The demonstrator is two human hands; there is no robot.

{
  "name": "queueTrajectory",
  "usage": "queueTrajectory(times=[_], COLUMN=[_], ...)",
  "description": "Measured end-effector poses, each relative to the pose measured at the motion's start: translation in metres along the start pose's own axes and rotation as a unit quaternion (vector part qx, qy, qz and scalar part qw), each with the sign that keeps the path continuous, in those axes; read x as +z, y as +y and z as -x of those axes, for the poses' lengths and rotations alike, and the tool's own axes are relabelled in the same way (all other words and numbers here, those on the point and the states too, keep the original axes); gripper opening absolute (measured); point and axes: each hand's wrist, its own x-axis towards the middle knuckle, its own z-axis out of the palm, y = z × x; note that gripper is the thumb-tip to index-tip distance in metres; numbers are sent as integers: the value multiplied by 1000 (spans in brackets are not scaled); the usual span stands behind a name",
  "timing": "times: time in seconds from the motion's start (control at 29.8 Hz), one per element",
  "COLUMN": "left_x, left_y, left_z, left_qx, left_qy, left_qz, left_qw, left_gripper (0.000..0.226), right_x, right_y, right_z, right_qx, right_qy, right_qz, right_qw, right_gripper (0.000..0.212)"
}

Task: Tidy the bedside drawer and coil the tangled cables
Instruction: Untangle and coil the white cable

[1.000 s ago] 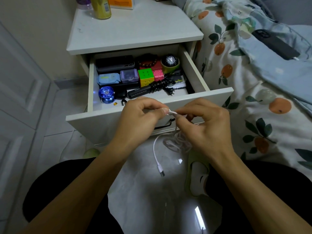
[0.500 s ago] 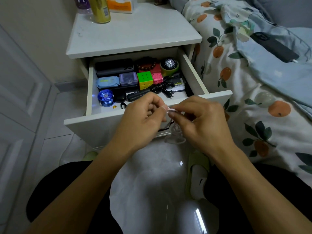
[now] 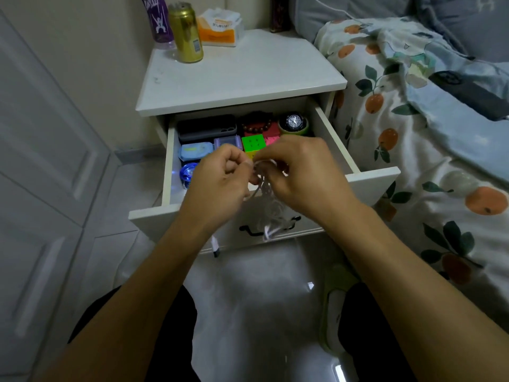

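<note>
— Where's your white cable (image 3: pixel 268 208)?
— Centre frame, over the open drawer (image 3: pixel 371 180): your left hand (image 3: pixel 220 183) and right hand (image 3: pixel 300 175) both pinch its top. It hangs downward in a blurred, bunched tangle.
— Any readable writing?
— None; the gold can (image 3: pixel 186 33) and orange tissue pack (image 3: pixel 220 27), top of frame, are too blurred.

Head view, looking down, close above drawer (image 3: pixel 371 186).

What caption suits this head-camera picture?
Both hands, left hand and right hand, pinch a tangled white cable above the open white bedside drawer.
</note>
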Motion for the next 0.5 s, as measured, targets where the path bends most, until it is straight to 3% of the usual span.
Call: queueTrajectory(times=[0.1,0.23,0.3,0.44,0.5], left_x=[-6,-4,2,1,-5], left_y=[4,6,6,-2,-4], left_z=[-17,-28,-27,-13,-7], left_qx=[-26,-44,-47,-12,10], left_qy=[18,37,52,77,67], left_qz=[36,67,80,57,39], left_qw=[999,996,994,995,997], left_gripper=[15,15,14,7,7], right_x=[0,3,7,11,12], right_y=[1,9,12,3,0], right_z=[-13,-17,-15,-4,-5], right_qx=[-14,150,181,47,10], right_qy=[63,102,79,28,48], right_qz=[-18,-223,-213,-110,-105], right_qw=[998,958,957,992,993], right_gripper=[16,10,9,13,10])
